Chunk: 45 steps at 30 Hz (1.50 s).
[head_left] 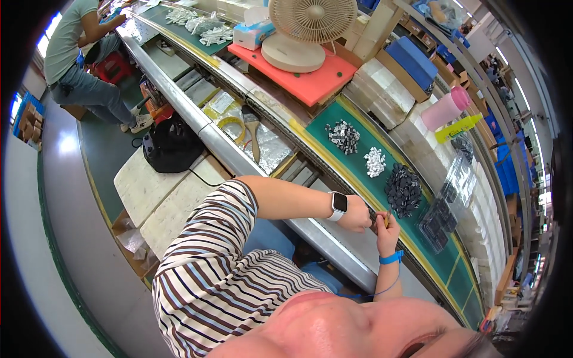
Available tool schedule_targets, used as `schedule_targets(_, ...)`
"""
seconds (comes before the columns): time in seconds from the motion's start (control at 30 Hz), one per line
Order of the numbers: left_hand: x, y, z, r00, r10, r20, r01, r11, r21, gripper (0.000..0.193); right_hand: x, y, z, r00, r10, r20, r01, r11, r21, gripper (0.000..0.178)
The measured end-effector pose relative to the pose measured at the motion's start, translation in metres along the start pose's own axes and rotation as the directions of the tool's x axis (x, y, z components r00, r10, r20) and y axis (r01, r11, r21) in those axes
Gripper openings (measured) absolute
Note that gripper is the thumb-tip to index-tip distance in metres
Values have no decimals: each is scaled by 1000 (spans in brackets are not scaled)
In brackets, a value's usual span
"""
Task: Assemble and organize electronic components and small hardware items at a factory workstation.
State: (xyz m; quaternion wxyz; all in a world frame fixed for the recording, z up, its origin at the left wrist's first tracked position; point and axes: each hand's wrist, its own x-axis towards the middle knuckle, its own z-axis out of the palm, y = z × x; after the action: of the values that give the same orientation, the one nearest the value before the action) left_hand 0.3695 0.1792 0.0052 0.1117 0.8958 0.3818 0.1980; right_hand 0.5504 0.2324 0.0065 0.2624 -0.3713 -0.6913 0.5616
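My left hand [357, 215], with a white-banded watch on its wrist, is closed around a small dark piece [373, 217] mostly hidden by the fingers. Close against it, my right hand [388, 235] pinches a slim, pointed tool [387, 220] with a yellowish-brown body; its exact kind is too small to tell. A blue strap [391, 258] with a thin cord circles the right wrist. Just beyond the hands, on the green mat [325, 124], lie a pile of black oval parts [403, 190], a pile of small white parts [375, 162] and a pile of grey-and-black parts [343, 137].
Dark trays in clear plastic [439, 224] lie beyond the black pile. A fan [313, 21] stands on a red foam board [310, 86]. A brush [253, 134] and a tape roll [231, 128] rest left of my arm. A black bag [173, 146] sits farther left; another person [77, 48] works behind.
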Motion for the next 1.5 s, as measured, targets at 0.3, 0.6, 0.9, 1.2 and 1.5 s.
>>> schedule_targets(0.3,-1,-3,-2,1000,1,-15,-1,1000,8,24,-1,-6,2,965,-232,-122,174,915,-364,10)
schedule_targets(0.6,0,-7,1,998,47,-49,-46,999,18,25,6,0,-1,799,-584,-141,386,680,-624,12)
schedule_targets(0.9,0,-5,-5,999,-19,-48,22,998,55,23,9,12,-6,815,-564,-131,310,616,-725,19)
schedule_targets(1.2,-6,-11,-14,993,3,-118,-2,1000,2,22,11,-20,8,635,-736,-234,364,553,-750,17)
schedule_targets(1.5,-4,-10,-12,991,-32,-129,31,999,-6,22,21,0,-6,677,-638,-368,166,619,-768,28)
